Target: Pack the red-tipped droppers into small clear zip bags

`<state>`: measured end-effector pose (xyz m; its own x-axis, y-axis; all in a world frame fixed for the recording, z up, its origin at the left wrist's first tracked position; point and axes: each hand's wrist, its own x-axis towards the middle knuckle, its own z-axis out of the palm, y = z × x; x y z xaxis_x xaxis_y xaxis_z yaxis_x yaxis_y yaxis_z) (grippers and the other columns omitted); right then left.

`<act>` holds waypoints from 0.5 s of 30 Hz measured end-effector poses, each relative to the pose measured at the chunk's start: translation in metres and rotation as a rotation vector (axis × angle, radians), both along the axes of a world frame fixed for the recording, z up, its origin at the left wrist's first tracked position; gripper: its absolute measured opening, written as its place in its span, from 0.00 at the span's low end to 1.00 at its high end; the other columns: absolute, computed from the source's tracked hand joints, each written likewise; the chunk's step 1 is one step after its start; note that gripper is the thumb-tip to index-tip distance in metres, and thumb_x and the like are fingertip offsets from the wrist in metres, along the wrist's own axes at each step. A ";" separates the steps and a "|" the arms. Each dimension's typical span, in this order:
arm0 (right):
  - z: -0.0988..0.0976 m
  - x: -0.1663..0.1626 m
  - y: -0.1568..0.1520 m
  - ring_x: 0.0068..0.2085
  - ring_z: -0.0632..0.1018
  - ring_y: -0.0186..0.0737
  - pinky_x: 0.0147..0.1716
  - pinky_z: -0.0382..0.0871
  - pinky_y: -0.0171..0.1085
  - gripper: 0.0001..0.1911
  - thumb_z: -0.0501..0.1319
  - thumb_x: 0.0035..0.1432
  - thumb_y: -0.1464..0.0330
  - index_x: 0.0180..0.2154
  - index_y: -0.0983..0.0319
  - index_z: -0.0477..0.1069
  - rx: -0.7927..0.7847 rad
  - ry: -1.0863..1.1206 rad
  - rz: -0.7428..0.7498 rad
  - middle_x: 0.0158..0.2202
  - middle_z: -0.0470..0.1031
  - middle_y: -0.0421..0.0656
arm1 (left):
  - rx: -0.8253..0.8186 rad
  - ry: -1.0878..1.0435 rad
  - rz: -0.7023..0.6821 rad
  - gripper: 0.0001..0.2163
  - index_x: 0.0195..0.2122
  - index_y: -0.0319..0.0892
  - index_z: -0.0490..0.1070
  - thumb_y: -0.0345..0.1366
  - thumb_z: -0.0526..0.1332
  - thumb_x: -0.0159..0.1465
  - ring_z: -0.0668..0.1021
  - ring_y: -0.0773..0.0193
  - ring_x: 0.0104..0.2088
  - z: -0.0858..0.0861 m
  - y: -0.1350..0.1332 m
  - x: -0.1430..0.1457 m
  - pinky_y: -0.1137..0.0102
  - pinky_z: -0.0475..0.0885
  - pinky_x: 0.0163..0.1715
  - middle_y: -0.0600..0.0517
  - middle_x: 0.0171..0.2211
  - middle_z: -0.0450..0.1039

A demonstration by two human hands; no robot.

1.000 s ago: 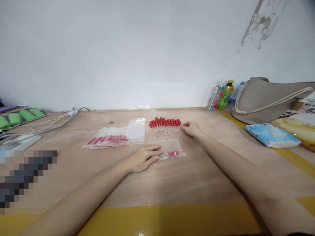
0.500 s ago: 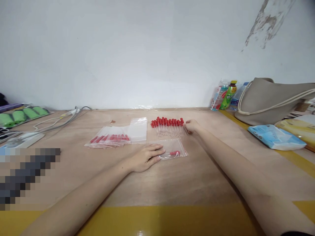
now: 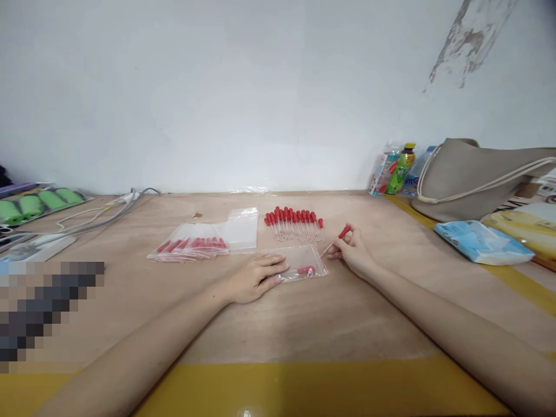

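No writing can be read with any certainty: the blue-labelled water bottle (image 3: pixel 416 169) at the far right carries blue letters, and the green bottle (image 3: pixel 400 169) with a yellow cap beside it carries a label, but both are too small to make out, as is the print on the red and teal packet (image 3: pixel 381 171) at their left. That makes two bottles and one packet against the wall, next to one beige bag (image 3: pixel 478 174) with a cord handle. In front of the bag lie one blue tissue pack (image 3: pixel 475 240) and one yellow packet (image 3: pixel 521 223). The right hand (image 3: pixel 354 252) is closed in a pinch on one red-bulbed dropper (image 3: pixel 343 233), held tilted just above the wooden table (image 3: pixel 304 324), with its glass tip pointing towards the clear zip bag (image 3: pixel 304 263). The left hand (image 3: pixel 256 278) lies open and flat, its fingers pressing the near left end of that bag, which holds one dropper with a red bulb. Behind the bag is a single row of droppers (image 3: pixel 295 223), more than a dozen, packed too close to count exactly. To the left sit a small stack of empty bags (image 3: pixel 241 229) and a fanned pile of filled bags (image 3: pixel 191 248), whose number is unclear. At the far left are four green rolls (image 3: pixel 35 205) in a pack and grey cables (image 3: pixel 108 211).
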<state>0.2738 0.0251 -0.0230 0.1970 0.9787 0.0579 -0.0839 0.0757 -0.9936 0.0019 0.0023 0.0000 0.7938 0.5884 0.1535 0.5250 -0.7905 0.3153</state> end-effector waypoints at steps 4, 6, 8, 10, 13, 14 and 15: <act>0.000 -0.010 -0.009 0.24 0.75 0.32 0.29 0.73 0.37 0.24 0.59 0.47 0.69 0.42 0.56 0.47 -0.020 0.095 0.027 0.25 0.66 0.33 | 0.007 -0.002 0.002 0.18 0.58 0.48 0.57 0.40 0.48 0.66 0.60 0.60 0.58 0.000 -0.001 0.001 0.60 0.55 0.57 0.51 0.59 0.55; 0.000 -0.012 -0.014 0.26 0.75 0.33 0.31 0.73 0.38 0.18 0.59 0.48 0.66 0.39 0.57 0.51 -0.034 0.130 0.099 0.26 0.68 0.35 | 0.013 -0.010 0.006 0.19 0.59 0.47 0.55 0.41 0.49 0.66 0.61 0.60 0.58 0.000 -0.001 0.001 0.60 0.56 0.57 0.50 0.59 0.56; 0.000 -0.010 -0.016 0.27 0.75 0.32 0.32 0.71 0.36 0.15 0.60 0.48 0.64 0.36 0.59 0.56 -0.050 0.102 0.183 0.27 0.69 0.37 | 0.016 -0.013 0.013 0.21 0.59 0.46 0.53 0.41 0.49 0.66 0.61 0.60 0.58 0.000 -0.001 0.001 0.61 0.56 0.57 0.49 0.58 0.57; 0.001 -0.005 -0.017 0.26 0.73 0.29 0.31 0.69 0.32 0.14 0.63 0.45 0.64 0.32 0.61 0.62 -0.063 -0.004 0.279 0.28 0.71 0.38 | 0.019 -0.012 0.019 0.21 0.60 0.45 0.53 0.41 0.49 0.66 0.61 0.59 0.58 0.000 0.000 0.001 0.61 0.56 0.57 0.49 0.58 0.57; 0.003 0.003 -0.016 0.23 0.69 0.27 0.25 0.65 0.30 0.15 0.66 0.41 0.63 0.31 0.64 0.68 -0.124 -0.183 0.418 0.24 0.71 0.37 | 0.027 -0.018 0.014 0.21 0.60 0.45 0.53 0.41 0.49 0.66 0.61 0.59 0.58 -0.001 0.000 0.001 0.61 0.56 0.57 0.48 0.58 0.57; 0.003 0.004 -0.015 0.23 0.69 0.27 0.24 0.64 0.30 0.16 0.67 0.40 0.62 0.32 0.64 0.70 -0.139 -0.220 0.460 0.23 0.72 0.37 | 0.029 -0.020 0.009 0.21 0.60 0.45 0.53 0.41 0.49 0.66 0.62 0.59 0.57 -0.002 0.001 0.001 0.61 0.57 0.57 0.48 0.58 0.57; 0.004 0.004 -0.015 0.23 0.70 0.28 0.24 0.64 0.30 0.17 0.67 0.39 0.62 0.32 0.64 0.71 -0.143 -0.244 0.493 0.23 0.72 0.37 | 0.034 -0.022 0.002 0.21 0.60 0.45 0.53 0.41 0.49 0.66 0.62 0.59 0.57 -0.002 0.001 0.001 0.61 0.57 0.57 0.48 0.58 0.57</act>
